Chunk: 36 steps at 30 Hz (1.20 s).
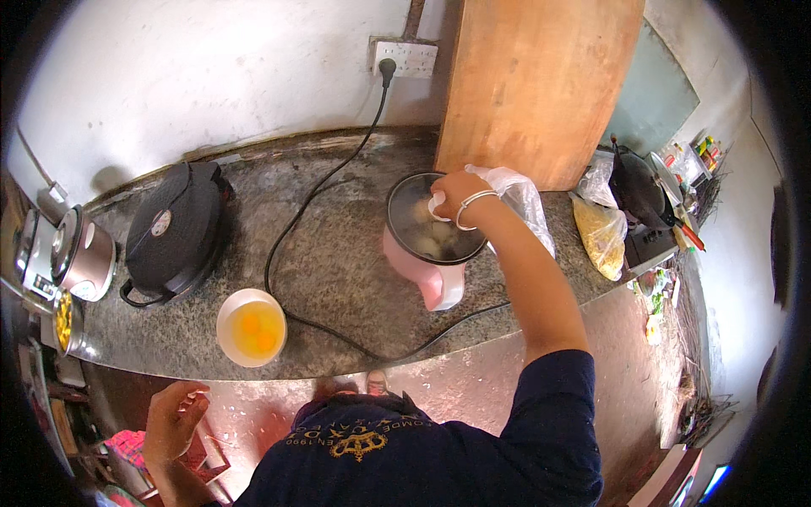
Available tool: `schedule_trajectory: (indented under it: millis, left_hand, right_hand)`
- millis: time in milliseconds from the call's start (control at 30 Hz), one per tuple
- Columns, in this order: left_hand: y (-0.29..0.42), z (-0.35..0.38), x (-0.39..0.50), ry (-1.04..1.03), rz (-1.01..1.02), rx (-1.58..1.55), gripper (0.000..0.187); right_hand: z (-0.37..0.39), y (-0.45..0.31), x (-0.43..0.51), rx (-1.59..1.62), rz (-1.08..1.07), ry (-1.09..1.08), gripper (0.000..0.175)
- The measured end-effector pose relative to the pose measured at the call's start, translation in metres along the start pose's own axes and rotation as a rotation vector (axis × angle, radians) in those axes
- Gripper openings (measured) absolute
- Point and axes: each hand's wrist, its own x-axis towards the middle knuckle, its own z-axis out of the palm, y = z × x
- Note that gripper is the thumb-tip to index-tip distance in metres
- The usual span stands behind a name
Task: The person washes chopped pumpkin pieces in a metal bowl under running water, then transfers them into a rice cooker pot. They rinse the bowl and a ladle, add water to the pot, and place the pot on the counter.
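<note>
My right hand (pixel 457 198), with a bangle at the wrist, grips the knob of the dark-rimmed glass lid (pixel 412 209). The lid sits over a pink electric cooking pot (pixel 405 256), whose handle points towards me; pale lumps show dimly through the glass. My left hand (pixel 177 418) hangs in front of the counter's edge with its fingers loosely curled and nothing seen in it. Beyond it, on the counter, stands a white bowl (pixel 229 355) with raw eggs (pixel 256 329), yolks whole.
A black electric griddle (pixel 174 234) and rice cookers (pixel 89 260) stand at left. A black power cord (pixel 279 241) runs from the wall socket (pixel 412 58) across the stone counter (pixel 329 253). At right are a wooden board (pixel 532 95), plastic bags (pixel 599 234) and a wok (pixel 633 187).
</note>
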Motion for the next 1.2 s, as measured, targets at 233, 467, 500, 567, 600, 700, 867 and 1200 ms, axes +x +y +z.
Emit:
schedule_trajectory:
  millis: [233, 467, 500, 567, 600, 700, 867, 1200]
  left_hand:
    - [-0.011, 0.006, -0.001, 0.05, 0.029, -0.034, 0.014]
    - [-0.016, 0.01, 0.001, 0.055, 0.023, -0.055, 0.014]
    - [-0.016, 0.011, 0.002, 0.053, 0.01, -0.054, 0.014]
    - [-0.015, 0.011, 0.003, 0.049, 0.047, -0.025, 0.014]
    - [-0.015, 0.011, 0.003, 0.049, 0.061, -0.003, 0.014]
    - [-0.015, 0.011, 0.003, 0.049, 0.041, -0.058, 0.014]
    - [-0.019, 0.013, -0.005, 0.069, 0.021, -0.062, 0.014]
    - [-0.037, 0.017, -0.025, 0.122, 0.055, -0.026, 0.016]
  right_hand:
    - [-0.019, 0.041, -0.008, 0.298, -0.123, 0.267, 0.034]
    - [-0.065, 0.083, -0.033, 0.682, 0.039, 0.356, 0.029]
    - [-0.065, 0.082, -0.035, 0.686, 0.024, 0.359, 0.028]
    - [-0.061, 0.077, -0.037, 0.645, -0.003, 0.361, 0.029]
    - [-0.057, 0.072, -0.037, 0.601, -0.015, 0.36, 0.029]
    - [-0.041, 0.056, -0.036, 0.526, -0.052, 0.322, 0.032]
    - [-0.019, 0.03, -0.026, 0.27, -0.177, 0.291, 0.033]
    - [0.002, 0.011, -0.015, 0.143, -0.107, 0.092, 0.035]
